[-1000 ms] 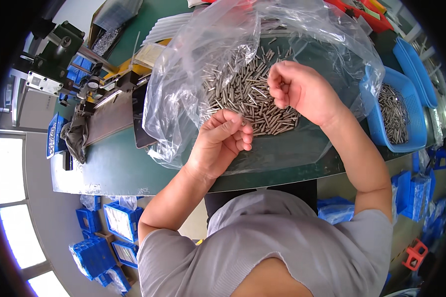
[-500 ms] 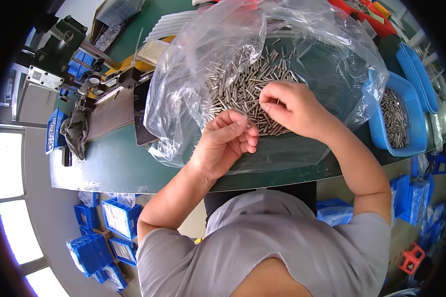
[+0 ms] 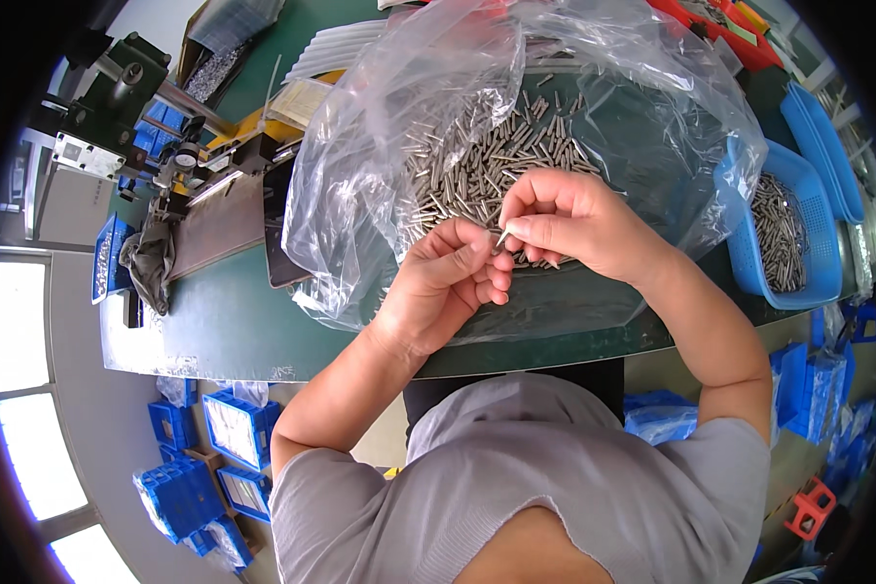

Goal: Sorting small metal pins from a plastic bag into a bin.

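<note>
In the lower middle of the frame, a light grey short-sleeved shirt [image 3: 574, 477] faces the near edge of a dark green tabletop [image 3: 234, 326]. At the centre, the left hand [image 3: 438, 282] has thumb and forefinger pinched on a small grey metal piece [image 3: 497, 249], mostly hidden. Just beside it, the right hand [image 3: 574, 226] pinches a slim silvery metal pin [image 3: 503, 237], its tip close to the left fingertips; whether the two pieces touch cannot be told. Beyond the hands, a heap of short grey cylindrical metal pins [image 3: 487, 165] lies within a crumpled clear plastic bag [image 3: 336, 209]. At right stands a light blue perforated plastic basket [image 3: 827, 234] of similar pins; at upper right, a red plastic bin [image 3: 757, 54].
</note>
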A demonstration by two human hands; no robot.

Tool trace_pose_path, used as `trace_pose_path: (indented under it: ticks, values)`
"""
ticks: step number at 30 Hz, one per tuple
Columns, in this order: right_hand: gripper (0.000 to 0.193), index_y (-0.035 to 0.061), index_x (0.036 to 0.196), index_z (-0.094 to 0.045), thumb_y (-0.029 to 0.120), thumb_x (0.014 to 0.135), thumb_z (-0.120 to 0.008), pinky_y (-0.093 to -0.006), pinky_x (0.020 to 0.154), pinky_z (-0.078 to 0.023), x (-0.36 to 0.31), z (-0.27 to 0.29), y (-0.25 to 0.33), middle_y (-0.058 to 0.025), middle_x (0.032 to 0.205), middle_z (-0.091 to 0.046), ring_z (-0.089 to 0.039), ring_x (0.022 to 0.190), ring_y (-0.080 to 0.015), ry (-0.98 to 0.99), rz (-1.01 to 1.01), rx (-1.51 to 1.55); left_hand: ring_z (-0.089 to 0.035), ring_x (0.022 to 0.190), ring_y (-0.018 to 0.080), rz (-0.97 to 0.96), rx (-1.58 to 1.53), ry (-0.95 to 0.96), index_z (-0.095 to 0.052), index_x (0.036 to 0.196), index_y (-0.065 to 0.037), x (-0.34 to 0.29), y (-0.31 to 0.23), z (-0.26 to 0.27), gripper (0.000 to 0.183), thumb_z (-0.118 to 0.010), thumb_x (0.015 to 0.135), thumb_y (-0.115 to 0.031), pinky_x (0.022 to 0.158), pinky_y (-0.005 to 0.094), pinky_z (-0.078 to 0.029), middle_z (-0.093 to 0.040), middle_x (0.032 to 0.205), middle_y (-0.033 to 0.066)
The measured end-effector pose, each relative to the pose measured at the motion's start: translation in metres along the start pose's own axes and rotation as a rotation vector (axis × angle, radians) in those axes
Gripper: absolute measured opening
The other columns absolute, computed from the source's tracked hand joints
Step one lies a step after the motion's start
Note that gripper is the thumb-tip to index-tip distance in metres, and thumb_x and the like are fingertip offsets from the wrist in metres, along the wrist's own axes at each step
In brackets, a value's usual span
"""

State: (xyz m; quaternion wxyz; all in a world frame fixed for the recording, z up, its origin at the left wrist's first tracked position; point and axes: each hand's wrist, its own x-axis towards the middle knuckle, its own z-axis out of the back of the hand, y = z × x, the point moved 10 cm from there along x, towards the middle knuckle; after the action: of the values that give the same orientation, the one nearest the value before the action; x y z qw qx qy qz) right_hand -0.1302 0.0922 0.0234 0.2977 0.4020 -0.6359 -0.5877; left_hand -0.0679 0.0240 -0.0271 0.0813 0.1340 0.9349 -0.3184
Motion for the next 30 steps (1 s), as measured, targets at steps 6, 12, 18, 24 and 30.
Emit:
trace_pose_path:
  ticks: [6, 12, 18, 24, 30]
  values:
    - [0.008, 0.0006, 0.085, -0.058, 0.009, 0.087, -0.058, -0.0214, 0.065, -0.045, 0.001, -0.008, 0.000, 0.0003, 0.075, -0.059, -0.054, 0.070, -0.0056, 0.003, 0.101, -0.099, -0.063, 0.069, 0.0195, 0.007, 0.018, 0.004, -0.055, 0.089, -0.002, 0.000, 0.002, 0.002, 0.010, -0.052, 0.092, -0.011, 0.065, 0.0314, -0.053, -0.064, 0.084, 0.0125]
    - [0.014, 0.0033, 0.086, -0.056, 0.016, 0.087, -0.051, -0.0227, 0.055, -0.043, 0.005, 0.040, -0.002, -0.0022, 0.075, -0.055, -0.051, 0.061, -0.0091, -0.198, 0.058, 0.356, -0.058, 0.069, 0.0200, -0.020, 0.024, -0.025, -0.055, 0.087, -0.004, 0.000, -0.001, 0.000, 0.007, -0.055, 0.089, -0.012, 0.061, 0.0305, -0.050, -0.061, 0.082, 0.0118]
    - [0.013, 0.0006, 0.089, -0.059, 0.012, 0.084, -0.054, -0.0247, 0.059, -0.045, 0.011, 0.041, -0.013, -0.0023, 0.074, -0.058, -0.054, 0.067, -0.0117, -0.096, -0.026, 0.447, -0.057, 0.071, 0.0191, -0.007, 0.022, -0.017, -0.055, 0.088, -0.005, -0.001, 0.000, -0.001, 0.008, -0.055, 0.089, -0.013, 0.061, 0.0298, -0.048, -0.060, 0.082, 0.0114]
    - [0.018, 0.0115, 0.090, -0.067, 0.007, 0.073, -0.067, -0.0338, 0.054, -0.045, 0.004, 0.003, 0.028, -0.0084, 0.074, -0.058, -0.058, 0.062, -0.0253, -0.240, 0.473, -1.051, -0.061, 0.070, 0.0199, -0.024, -0.042, -0.024, -0.055, 0.088, -0.004, -0.003, -0.003, 0.000, 0.008, -0.052, 0.091, -0.010, 0.064, 0.0316, -0.051, -0.063, 0.082, 0.0121]
    - [0.009, 0.0090, 0.081, -0.062, 0.014, 0.075, -0.066, -0.0374, 0.060, -0.049, 0.008, 0.005, 0.018, -0.0056, 0.077, -0.060, -0.061, 0.069, -0.0271, -0.217, 0.352, -1.145, -0.059, 0.071, 0.0187, -0.044, -0.017, -0.025, -0.055, 0.087, -0.004, -0.002, -0.006, 0.001, 0.008, -0.053, 0.090, -0.012, 0.063, 0.0304, -0.049, -0.062, 0.082, 0.0111]
